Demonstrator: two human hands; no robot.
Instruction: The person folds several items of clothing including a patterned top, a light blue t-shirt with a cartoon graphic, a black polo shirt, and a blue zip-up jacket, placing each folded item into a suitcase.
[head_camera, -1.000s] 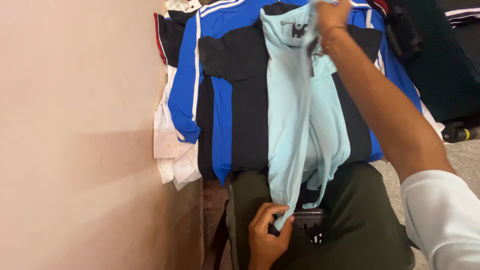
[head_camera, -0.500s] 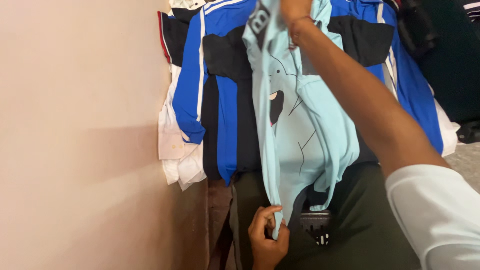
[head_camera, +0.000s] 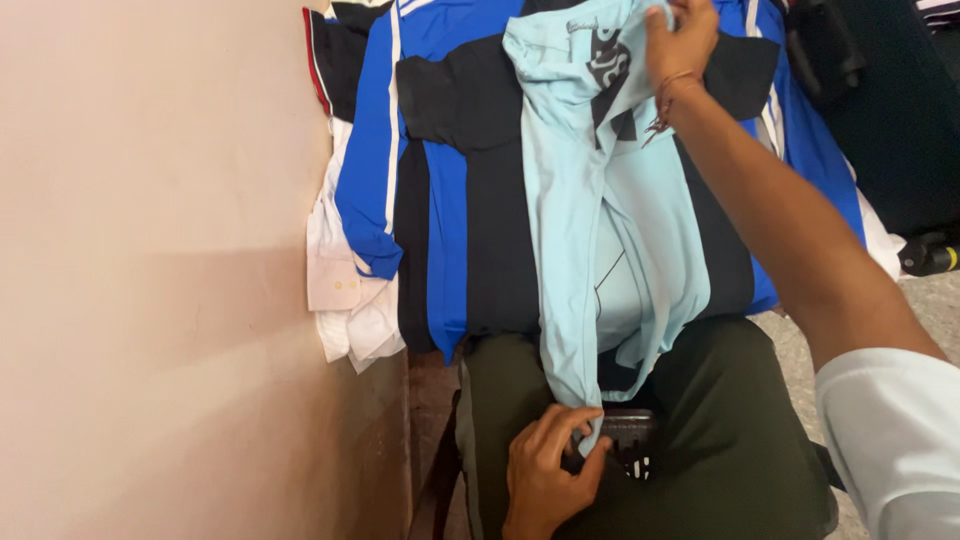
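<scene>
over our lap, between our two hands, hangs a light blue shirt (head_camera: 590, 220), stretched lengthwise from the top of the view down to our knees. our right hand (head_camera: 680, 45) reaches far forward, fingers closed round the shirt's upper end near a dark printed patch; a thread band sits on that wrist, and a white sleeve (head_camera: 890, 440) covers the upper arm at the lower right. our left hand (head_camera: 545, 475) is low and close to us, thumb and fingers pinched shut on the shirt's bottom hem. the shirt is twisted and bunched along its length, with one fold drooping loose at its lower right. just beside the left hand, a dark small object (head_camera: 625, 440) lies on our green trousers (head_camera: 720, 430); we cannot tell what it is. beneath the shirt lies a pile of clothes: a blue jersey (head_camera: 445, 200) with black panels and white stripes spread flat, a white shirt (head_camera: 345, 300) sticking out under its left edge, and a black garment with a red trim (head_camera: 325, 70) at the upper left. a pale pink wall (head_camera: 160, 270) fills the left side, touching the pile. dark bags (head_camera: 880, 110) sit at the upper right on a speckled floor (head_camera: 935, 300).
</scene>
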